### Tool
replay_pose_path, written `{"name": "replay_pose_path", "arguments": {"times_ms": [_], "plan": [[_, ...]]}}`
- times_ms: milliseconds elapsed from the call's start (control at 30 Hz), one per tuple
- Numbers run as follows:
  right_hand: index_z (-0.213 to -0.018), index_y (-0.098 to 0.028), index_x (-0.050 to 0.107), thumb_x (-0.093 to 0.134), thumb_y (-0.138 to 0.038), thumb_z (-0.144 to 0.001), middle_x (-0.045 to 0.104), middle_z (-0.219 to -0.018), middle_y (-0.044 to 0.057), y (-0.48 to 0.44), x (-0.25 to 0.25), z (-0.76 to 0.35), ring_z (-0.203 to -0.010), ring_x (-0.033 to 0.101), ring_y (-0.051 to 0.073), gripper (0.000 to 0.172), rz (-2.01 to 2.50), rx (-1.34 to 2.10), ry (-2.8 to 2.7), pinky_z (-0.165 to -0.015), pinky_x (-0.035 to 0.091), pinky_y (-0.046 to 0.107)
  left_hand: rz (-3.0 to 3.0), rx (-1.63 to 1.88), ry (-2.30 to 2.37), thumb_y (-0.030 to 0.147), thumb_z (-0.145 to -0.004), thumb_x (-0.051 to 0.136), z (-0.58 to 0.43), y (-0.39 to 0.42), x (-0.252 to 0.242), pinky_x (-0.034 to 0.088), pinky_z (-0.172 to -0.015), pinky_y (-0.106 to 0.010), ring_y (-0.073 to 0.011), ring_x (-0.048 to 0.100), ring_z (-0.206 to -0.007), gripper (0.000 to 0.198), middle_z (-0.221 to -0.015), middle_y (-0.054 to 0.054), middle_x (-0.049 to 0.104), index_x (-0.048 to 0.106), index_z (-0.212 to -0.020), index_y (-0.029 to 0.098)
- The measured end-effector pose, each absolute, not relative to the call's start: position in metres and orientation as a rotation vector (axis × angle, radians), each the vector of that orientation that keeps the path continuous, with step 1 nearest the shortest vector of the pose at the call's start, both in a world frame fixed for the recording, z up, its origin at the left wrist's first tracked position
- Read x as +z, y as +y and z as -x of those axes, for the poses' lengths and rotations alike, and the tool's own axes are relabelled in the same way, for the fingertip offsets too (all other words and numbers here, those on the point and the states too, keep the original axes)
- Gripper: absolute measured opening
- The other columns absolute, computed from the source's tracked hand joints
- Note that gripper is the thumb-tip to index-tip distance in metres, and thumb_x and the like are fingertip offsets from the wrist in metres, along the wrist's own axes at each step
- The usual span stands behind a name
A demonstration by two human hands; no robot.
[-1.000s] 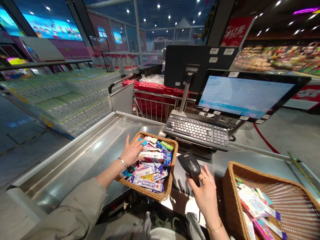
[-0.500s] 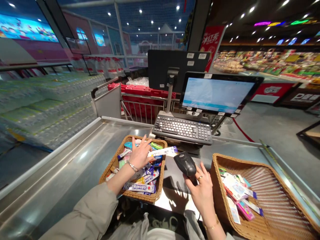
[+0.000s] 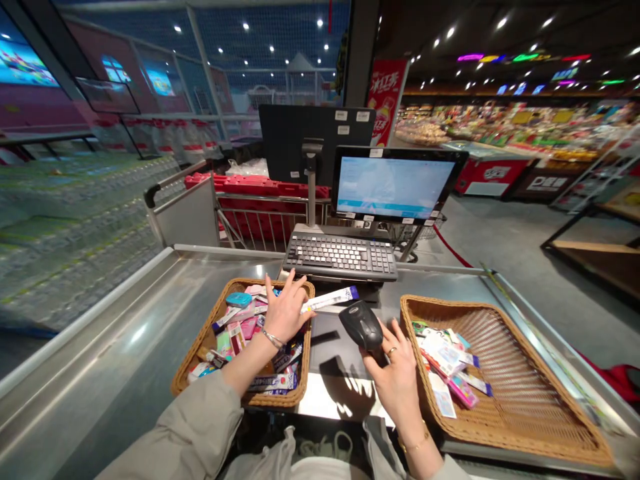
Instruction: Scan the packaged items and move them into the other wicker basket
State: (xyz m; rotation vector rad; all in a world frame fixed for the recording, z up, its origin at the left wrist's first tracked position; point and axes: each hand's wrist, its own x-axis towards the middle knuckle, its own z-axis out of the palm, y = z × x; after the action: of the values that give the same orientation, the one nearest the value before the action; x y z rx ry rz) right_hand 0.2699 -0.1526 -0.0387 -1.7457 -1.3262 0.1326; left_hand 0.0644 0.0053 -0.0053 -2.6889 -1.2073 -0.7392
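— Over the right edge of the left-hand wicker basket (image 3: 280,400), out pokes a slim white packet (image 3: 330,299) with a purple tip, and the left hand (image 3: 286,315) has it!

— How's the grip?

— Thumb and fingers drawn in on the near end, other fingers raised and spread; the exact pinch is hidden from us. And the right hand (image 3: 400,375) is closed around a black handheld scanner (image 3: 361,325), its head just beside the packet, not touching.

— So which step are we watching?

— Scanning, I'd judge: the packet is held out above the metal counter (image 3: 143,303), near the front edge of the keyboard (image 3: 345,257), lined up by the scanner's nose.

— What does that call for?

— A steady packet, I'd say, printed face squared to the scanner's window, with the right hand minding the aim. Can't make out a barcode from here.

— And that other basket?

— The right-hand wicker basket (image 3: 525,373), towards the counter's right end! Small packages (image 3: 447,363) lie bunched along its left edge.
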Motion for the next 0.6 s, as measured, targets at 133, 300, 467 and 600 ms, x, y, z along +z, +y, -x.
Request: {"name": "replay_pose_path", "arguments": {"times_ms": [133, 300, 467, 600], "plan": [[-0.108, -0.023, 0.07, 0.06, -0.031, -0.078, 0.065, -0.126, 0.007, -0.154, -0.036, -0.271, -0.137, 0.04, 0.032, 0.033, 1.746, 0.115, -1.334, -0.111, 0.028, 0.058, 2.682, -0.76, -1.193, 0.032, -0.08, 0.069, -0.073, 0.004, -0.003, -0.006, -0.111, -0.075, -0.0372, 0.033, -0.142, 0.016, -0.138, -0.012, 0.058, 0.057, -0.086, 0.022], [-0.107, -0.023, 0.07, 0.06, -0.032, -0.078, 0.066, -0.125, 0.007, -0.155, -0.036, -0.273, -0.135, 0.041, 0.032, 0.032, 1.761, 0.098, -1.318, -0.11, 0.028, 0.058, 2.684, -0.775, -1.2, 0.031, -0.084, 0.064, -0.079, 0.004, -0.001, -0.007, -0.112, -0.074, -0.0357, 0.031, -0.143, 0.011, -0.139, -0.011, 0.057, 0.056, -0.085, 0.022], [-0.106, -0.022, 0.071, 0.06, -0.033, -0.078, 0.067, -0.123, 0.007, -0.154, -0.037, -0.274, -0.134, 0.042, 0.033, 0.032, 1.771, 0.071, -1.325, -0.11, 0.028, 0.058, 2.684, -0.791, -1.191, 0.03, -0.083, 0.064, -0.082, 0.005, -0.002, -0.007, -0.111, -0.075, -0.0361, 0.031, -0.143, 0.012, -0.139, -0.012, 0.057, 0.056, -0.085, 0.022], [-0.105, -0.021, 0.071, 0.06, -0.033, -0.078, 0.067, -0.122, 0.008, -0.153, -0.036, -0.274, -0.134, 0.042, 0.034, 0.031, 1.769, 0.065, -1.333, -0.11, 0.028, 0.058, 2.688, -0.802, -1.188, 0.029, -0.082, 0.065, -0.082, 0.006, -0.003, -0.008, -0.111, -0.075, -0.0355, 0.031, -0.143, 0.012, -0.139, -0.011, 0.057, 0.056, -0.085, 0.022]]}}
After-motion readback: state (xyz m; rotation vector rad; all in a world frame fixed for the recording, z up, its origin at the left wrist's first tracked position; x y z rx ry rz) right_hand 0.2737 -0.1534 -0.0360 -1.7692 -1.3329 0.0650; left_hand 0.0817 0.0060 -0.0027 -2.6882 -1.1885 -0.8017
